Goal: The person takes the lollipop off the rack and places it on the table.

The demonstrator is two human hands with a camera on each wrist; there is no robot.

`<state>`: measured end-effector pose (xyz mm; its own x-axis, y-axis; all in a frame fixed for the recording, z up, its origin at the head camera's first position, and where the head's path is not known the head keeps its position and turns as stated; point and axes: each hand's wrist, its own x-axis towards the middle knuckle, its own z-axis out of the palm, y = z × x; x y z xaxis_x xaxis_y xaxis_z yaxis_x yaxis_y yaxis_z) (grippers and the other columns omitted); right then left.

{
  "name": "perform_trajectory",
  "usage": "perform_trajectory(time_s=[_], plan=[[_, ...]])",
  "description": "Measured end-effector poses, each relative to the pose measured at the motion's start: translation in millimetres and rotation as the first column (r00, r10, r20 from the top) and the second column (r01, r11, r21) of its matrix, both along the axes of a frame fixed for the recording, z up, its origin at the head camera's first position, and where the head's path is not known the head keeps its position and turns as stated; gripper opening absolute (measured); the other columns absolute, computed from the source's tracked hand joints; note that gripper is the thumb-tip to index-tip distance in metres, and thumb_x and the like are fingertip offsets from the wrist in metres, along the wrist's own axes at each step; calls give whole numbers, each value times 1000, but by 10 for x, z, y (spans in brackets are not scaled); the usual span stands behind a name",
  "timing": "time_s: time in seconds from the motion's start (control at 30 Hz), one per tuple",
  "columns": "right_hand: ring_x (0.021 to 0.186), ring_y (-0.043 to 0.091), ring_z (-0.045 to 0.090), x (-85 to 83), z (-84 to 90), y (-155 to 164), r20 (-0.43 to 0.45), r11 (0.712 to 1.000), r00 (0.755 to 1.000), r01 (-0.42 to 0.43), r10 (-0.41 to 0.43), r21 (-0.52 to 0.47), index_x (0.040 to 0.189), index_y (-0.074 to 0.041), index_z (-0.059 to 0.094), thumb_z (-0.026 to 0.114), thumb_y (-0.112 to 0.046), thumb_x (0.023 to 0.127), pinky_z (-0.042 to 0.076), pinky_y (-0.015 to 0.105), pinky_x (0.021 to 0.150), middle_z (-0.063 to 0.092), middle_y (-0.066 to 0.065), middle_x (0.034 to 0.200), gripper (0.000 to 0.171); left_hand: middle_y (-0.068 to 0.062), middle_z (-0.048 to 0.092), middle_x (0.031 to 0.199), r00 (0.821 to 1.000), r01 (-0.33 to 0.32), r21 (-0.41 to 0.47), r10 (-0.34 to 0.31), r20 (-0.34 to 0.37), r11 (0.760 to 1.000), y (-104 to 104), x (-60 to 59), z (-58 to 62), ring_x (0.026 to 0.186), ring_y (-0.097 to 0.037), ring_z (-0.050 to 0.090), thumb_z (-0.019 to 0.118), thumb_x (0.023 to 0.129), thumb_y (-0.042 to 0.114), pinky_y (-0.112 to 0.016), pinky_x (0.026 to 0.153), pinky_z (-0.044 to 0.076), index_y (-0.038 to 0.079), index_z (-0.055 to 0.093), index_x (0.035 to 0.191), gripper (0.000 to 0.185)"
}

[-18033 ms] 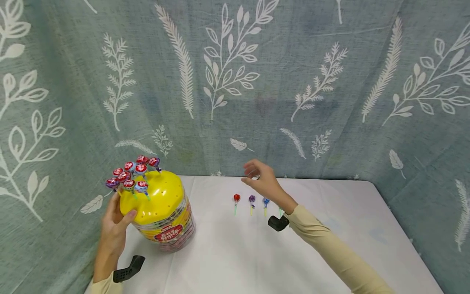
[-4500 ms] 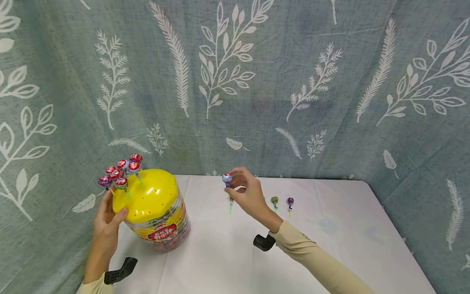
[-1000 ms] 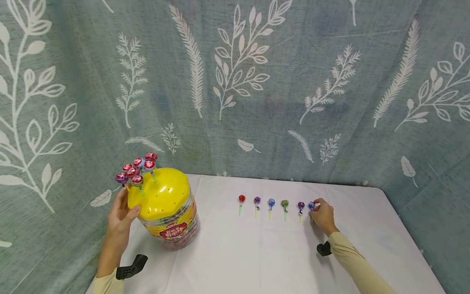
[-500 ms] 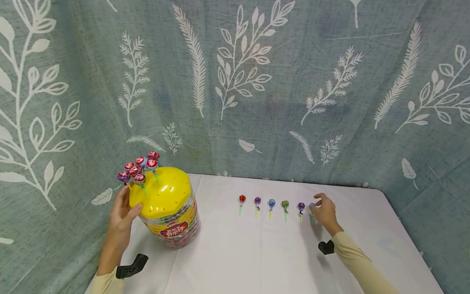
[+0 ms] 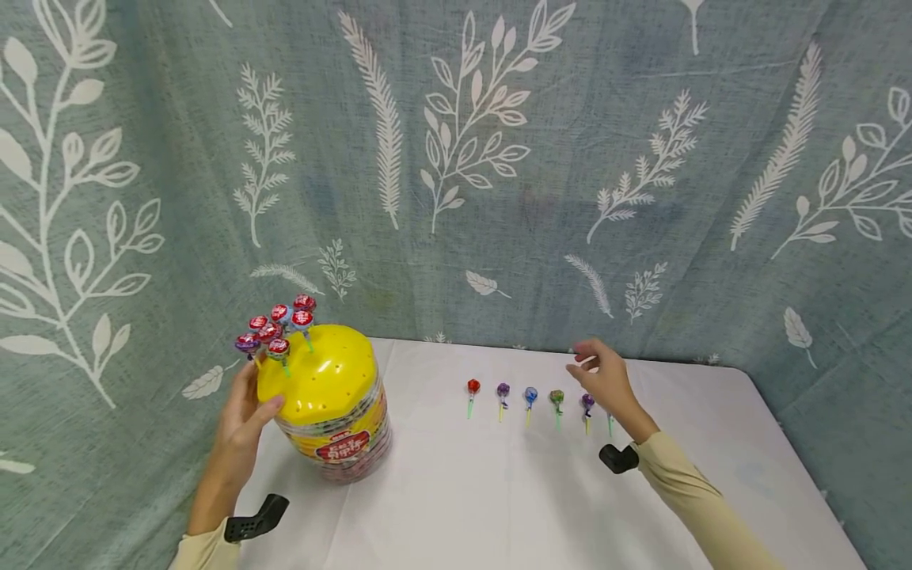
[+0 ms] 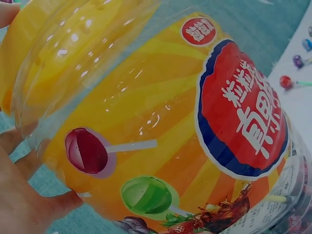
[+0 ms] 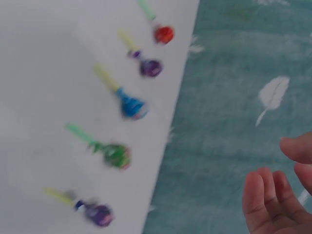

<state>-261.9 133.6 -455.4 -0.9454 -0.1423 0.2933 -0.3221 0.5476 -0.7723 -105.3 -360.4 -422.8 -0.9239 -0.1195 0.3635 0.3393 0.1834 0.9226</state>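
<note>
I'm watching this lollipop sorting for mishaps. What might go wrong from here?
1. The right hand hangs empty, close above the row of lollipops on the table; a low sweep toward the jar might knock the nearest ones out of line.
2. The left hand holds the jar by its yellow lid only; a pull on a lollipop stuck in the lid may tip the jar.
</note>
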Motion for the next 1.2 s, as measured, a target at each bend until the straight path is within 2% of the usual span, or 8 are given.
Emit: perform_trajectory(time_s=[0.1, 0.23, 0.43, 0.73, 0.97, 1.2], plan=[[83, 28, 60, 32, 156, -156, -24, 999, 999, -42, 42, -17, 111, -3, 60, 70, -6, 84, 51, 39, 70, 61, 19, 100, 29, -5, 20, 153, 999, -35, -23, 35, 23, 999, 5, 1, -3, 139, -16, 20, 49, 92, 4, -10, 101, 28, 18, 20, 150, 66], [83, 26, 60, 86, 340, -341, -53, 993, 994, -103, 100, -55, 111, -5, 60, 70, -7, 84, 50, 39, 69, 60, 17, 100, 29, -5, 21, 152, 997, -56, -11, 56, 46, 998, 21, -24, 0, 137, -16, 23, 52, 91, 4, -10, 98, 31, 18, 21, 149, 67], [82, 23, 62, 219, 584, -602, -140, 974, 975, -190, 173, -122, 108, -8, 62, 71, -7, 84, 52, 36, 66, 61, 9, 95, 26, -6, 26, 149, 998, -46, 19, 45, 48, 999, 38, -53, -2, 130, -15, 30, 54, 90, 3, -12, 95, 35, 19, 23, 148, 67], [84, 17, 63, 394, 904, -1004, -208, 929, 935, -326, 288, -176, 108, -11, 63, 71, -10, 84, 53, 33, 68, 63, 5, 97, 25, -7, 22, 152, 999, -32, 55, 30, 36, 998, 10, -27, -30, 134, -15, 28, 52, 91, 2, -12, 97, 33, 18, 20, 149, 69], [85, 18, 63, 431, 1054, -1222, -243, 903, 907, -390, 344, -181, 109, -9, 62, 72, -9, 83, 54, 35, 69, 64, 8, 100, 27, -6, 22, 153, 999, -24, 59, 23, 33, 998, -6, -37, -48, 135, -14, 27, 51, 91, 1, -12, 98, 33, 18, 20, 150, 68], [86, 16, 63, 473, 1164, -1425, -247, 876, 888, -439, 389, -199, 109, -10, 62, 71, -8, 84, 54, 33, 71, 63, 4, 100, 27, -6, 23, 152, 1000, -12, 94, 10, 18, 996, 9, -43, -58, 133, -15, 29, 50, 91, 0, -13, 98, 34, 18, 21, 150, 68]])
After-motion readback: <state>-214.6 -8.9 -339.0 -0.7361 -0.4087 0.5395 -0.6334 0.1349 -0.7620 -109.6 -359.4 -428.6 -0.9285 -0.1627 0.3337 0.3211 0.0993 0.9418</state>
